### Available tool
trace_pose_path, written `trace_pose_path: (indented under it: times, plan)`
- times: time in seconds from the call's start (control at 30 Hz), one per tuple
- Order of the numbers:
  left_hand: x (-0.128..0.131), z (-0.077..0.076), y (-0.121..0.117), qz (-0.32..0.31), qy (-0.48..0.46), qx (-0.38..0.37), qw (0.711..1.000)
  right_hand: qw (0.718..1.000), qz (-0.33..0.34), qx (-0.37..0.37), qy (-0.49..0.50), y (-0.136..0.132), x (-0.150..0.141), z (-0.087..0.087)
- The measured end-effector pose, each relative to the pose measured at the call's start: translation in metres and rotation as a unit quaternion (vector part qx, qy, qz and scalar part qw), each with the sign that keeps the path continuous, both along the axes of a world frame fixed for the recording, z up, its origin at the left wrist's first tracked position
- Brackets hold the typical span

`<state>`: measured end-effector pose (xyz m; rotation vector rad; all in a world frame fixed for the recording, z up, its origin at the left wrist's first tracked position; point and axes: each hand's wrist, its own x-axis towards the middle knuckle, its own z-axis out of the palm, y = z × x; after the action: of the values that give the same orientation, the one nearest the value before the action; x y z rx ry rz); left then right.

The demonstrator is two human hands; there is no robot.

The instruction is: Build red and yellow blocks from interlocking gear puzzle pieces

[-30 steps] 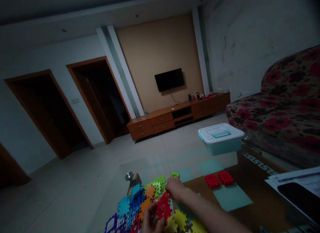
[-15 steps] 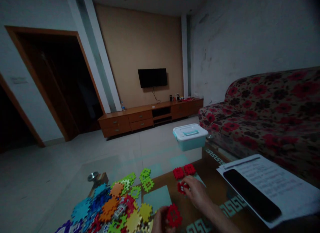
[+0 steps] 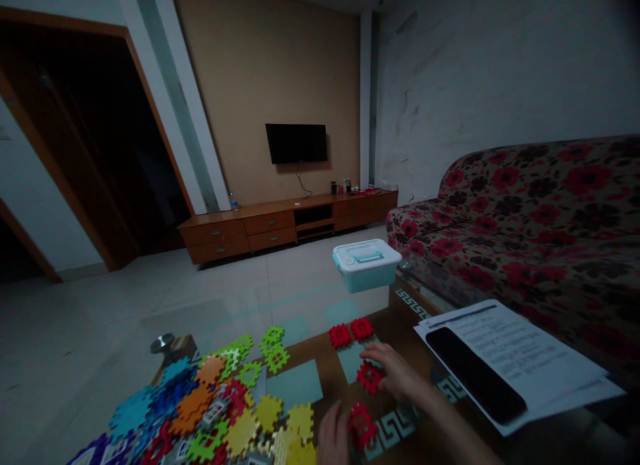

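Here we are in a dim living room: a tan feature wall (image 3: 265,65) carries a black wall-mounted TV (image 3: 296,144) above a long wooden TV cabinet (image 3: 287,218). A dark doorway (image 3: 65,138) opens on the left, and a red-flowered sofa (image 3: 520,212) runs down the right. Closer in is a glass-topped coffee table (image 3: 411,304) with a Greek-key border. On it sits a teal storage box (image 3: 367,277) with a white lid, closed, near the far edge. To the right, a sheaf of printed papers (image 3: 530,338) lies under a black phone-like slab (image 3: 475,375).

Now the action! A big heap of interlocking plastic puzzle pieces (image 3: 210,412) in blue, orange, yellow, green and purple spreads across the near left of the table, with two green pieces (image 3: 274,348) just past it. Two red pieces (image 3: 351,333) sit side by side, almost touching, further along.

The right hand (image 3: 395,370) is bent over a third red piece (image 3: 370,377), right up against it, though whether it's actually gripping, I can't tell. The left hand (image 3: 333,438), low in the view, has a fourth red piece (image 3: 363,426) held at its fingers, just left of the Greek-key border.
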<state>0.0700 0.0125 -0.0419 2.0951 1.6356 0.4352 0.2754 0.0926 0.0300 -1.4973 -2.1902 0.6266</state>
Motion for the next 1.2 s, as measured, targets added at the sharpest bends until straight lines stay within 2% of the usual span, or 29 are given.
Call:
trace_pose_path:
  times: [0.07, 0.2, 0.3, 0.5, 0.6, 0.73, 0.83, 1.0, 1.1, 1.2]
  plan:
    - [0.011, 0.0, 0.002, -0.002, 0.018, 0.003, 1.0, 1.0, 0.03, -0.006, 0.006, 0.003, 0.002, -0.006]
    - [0.025, 0.013, 0.011, 0.018, 0.053, -0.049, 0.997, 0.998, 0.057, -0.007, 0.001, 0.006, 0.001, -0.014]
    - [0.027, 0.021, 0.015, 0.012, 0.062, -0.05, 0.997, 0.999, 0.04, -0.007, -0.018, 0.006, 0.004, -0.016]
    - [0.022, 0.025, 0.013, -0.015, 0.091, -0.016, 0.996, 0.998, -0.007, 0.005, -0.061, -0.001, 0.004, -0.014]
    - [0.021, 0.037, 0.019, -0.012, 0.135, -0.074, 0.988, 0.997, -0.015, 0.015, -0.07, -0.002, 0.002, -0.008]
    - [0.027, 0.06, 0.03, -0.007, 0.183, -0.149, 0.972, 0.997, -0.015, 0.018, -0.075, -0.003, 0.006, 0.006]
    - [0.035, 0.075, 0.034, -0.005, 0.201, -0.164, 0.966, 0.998, -0.024, 0.005, -0.062, -0.013, 0.008, 0.011]
    - [0.044, 0.088, 0.035, -0.001, 0.233, -0.185, 0.955, 0.992, 0.004, -0.101, -0.074, -0.043, -0.013, 0.003]
    - [0.046, 0.091, 0.036, -0.001, 0.245, -0.191, 0.95, 0.992, 0.015, -0.093, -0.085, -0.049, -0.022, -0.003]
    - [0.045, 0.092, 0.036, 0.003, 0.254, -0.196, 0.947, 0.995, 0.033, -0.073, -0.058, -0.043, -0.014, -0.005]
